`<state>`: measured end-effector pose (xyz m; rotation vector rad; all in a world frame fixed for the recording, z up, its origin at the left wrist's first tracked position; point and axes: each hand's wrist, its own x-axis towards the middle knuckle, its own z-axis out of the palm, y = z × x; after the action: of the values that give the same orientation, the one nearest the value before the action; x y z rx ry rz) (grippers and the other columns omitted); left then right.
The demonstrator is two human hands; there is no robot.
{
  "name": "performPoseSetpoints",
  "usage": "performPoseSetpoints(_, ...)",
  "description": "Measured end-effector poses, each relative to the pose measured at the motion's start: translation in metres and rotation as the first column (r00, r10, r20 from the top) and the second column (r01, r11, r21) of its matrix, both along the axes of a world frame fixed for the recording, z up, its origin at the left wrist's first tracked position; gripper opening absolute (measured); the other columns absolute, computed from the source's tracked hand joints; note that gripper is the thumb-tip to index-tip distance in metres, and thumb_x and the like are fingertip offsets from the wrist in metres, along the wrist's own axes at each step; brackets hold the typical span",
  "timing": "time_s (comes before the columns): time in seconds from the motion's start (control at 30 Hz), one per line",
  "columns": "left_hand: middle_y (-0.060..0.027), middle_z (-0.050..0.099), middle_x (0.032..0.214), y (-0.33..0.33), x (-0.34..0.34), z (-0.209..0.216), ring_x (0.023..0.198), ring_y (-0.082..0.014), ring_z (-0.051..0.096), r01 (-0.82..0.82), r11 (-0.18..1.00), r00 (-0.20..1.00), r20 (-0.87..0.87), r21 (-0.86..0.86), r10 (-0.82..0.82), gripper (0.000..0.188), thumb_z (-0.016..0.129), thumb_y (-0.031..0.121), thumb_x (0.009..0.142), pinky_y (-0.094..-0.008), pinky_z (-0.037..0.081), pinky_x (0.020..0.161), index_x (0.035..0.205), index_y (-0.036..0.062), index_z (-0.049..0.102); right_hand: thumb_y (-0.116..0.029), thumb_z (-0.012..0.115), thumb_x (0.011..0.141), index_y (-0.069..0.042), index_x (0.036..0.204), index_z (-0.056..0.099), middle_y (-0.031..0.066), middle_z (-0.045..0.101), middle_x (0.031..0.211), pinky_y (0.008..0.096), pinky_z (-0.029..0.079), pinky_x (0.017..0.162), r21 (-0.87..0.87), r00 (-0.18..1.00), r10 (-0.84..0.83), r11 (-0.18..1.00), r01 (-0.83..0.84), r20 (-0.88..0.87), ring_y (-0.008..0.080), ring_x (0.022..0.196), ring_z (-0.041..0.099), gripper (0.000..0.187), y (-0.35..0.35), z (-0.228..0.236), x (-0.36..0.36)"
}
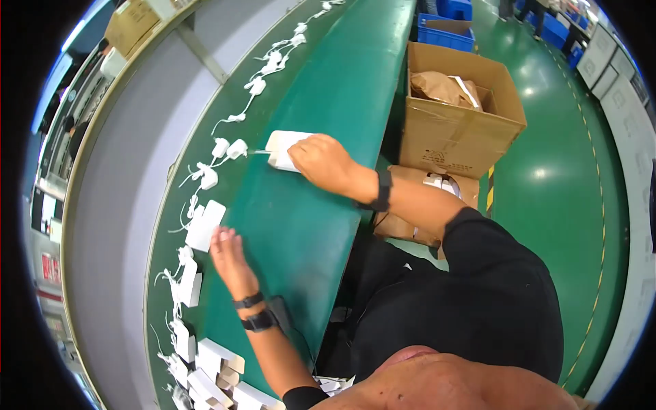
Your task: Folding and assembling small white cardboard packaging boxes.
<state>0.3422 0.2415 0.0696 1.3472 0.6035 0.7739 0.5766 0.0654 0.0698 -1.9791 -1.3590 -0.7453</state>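
Note:
My right hand is closed on the near end of a small white box lying on the green work surface. The box's far end has an open flap, and a thin cord-like piece sticks out toward a white plug-in adapter. My left hand is open with fingers stretched out, its fingertips beside or touching the edge of another white box. Whether they press on it I cannot tell. White adapters with cables lie in a row along the left side.
Several open white boxes are heaped at the lower left. Right of the work surface stands a large open cardboard box with brown paper inside. Behind it are blue crates. A grey wall panel borders the left.

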Motion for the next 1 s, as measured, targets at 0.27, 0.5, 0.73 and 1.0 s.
performPoseSetpoints(0.27, -0.02, 0.037, 0.147, -0.107, -0.04, 0.02, 0.135, -0.0304, 0.04, 0.207, 0.969, 0.919, 0.366, -0.134, -0.146, 0.079, 0.051, 0.053, 0.095, -0.0421, 0.035, 0.11, 0.148, -0.001, 0.025, -0.022, 0.066, 0.086, -0.007, 0.091, 0.061, 0.0112, 0.069, 0.086, 0.0356, 0.052, 0.06, 0.237, 0.685, 0.674, 0.739, -0.631, -0.276, 0.0245, 0.074, 0.067, 0.017, -0.027, 0.036, -0.157)
performPoseSetpoints(0.5, -0.0177, 0.044, 0.138, -0.131, -0.102, -0.007, 0.122, -0.0255, 0.05, 0.474, 0.866, 0.876, 0.187, -0.16, -0.445, 0.1, 0.064, 0.066, 0.08, -0.0385, 0.042, 0.1, 0.144, -0.0038, 0.031, -0.033, 0.067, 0.089, -0.009, 0.099, 0.058, 0.0087, 0.067, 0.075, 0.0351, 0.05, 0.056, 0.02, 0.348, 0.473, 0.614, -0.789, -0.809, 0.0248, 0.066, 0.067, 0.028, -0.036, 0.073, -0.106)
performPoseSetpoints(0.73, -0.0214, 0.052, 0.128, -0.135, -0.077, -0.001, 0.107, -0.0317, 0.061, 0.055, 0.986, 0.996, 0.062, 0.159, -0.066, 0.089, 0.062, 0.059, 0.085, -0.0423, 0.051, 0.091, 0.147, 0.0053, 0.027, -0.034, 0.07, 0.087, -0.008, 0.108, 0.056, 0.0086, 0.067, 0.077, 0.0335, 0.05, 0.059, -0.089, 0.241, 0.466, 0.325, -0.942, -0.851, 0.0233, 0.071, 0.067, 0.036, -0.038, 0.066, -0.095)
performPoseSetpoints(1.0, -0.0109, 0.05, 0.121, -0.132, -0.072, -0.001, 0.105, -0.0179, 0.053, 0.085, 0.993, 0.988, 0.125, 0.086, -0.095, 0.049, 0.062, 0.034, 0.095, -0.0297, 0.043, 0.09, 0.128, 0.0038, 0.043, -0.03, 0.071, 0.086, -0.005, 0.098, 0.066, 0.0138, 0.064, 0.102, 0.0341, 0.051, 0.074, 0.4, 0.102, 0.642, 0.586, -0.705, -0.76, 0.026, 0.091, 0.064, 0.028, -0.045, 0.039, -0.124)
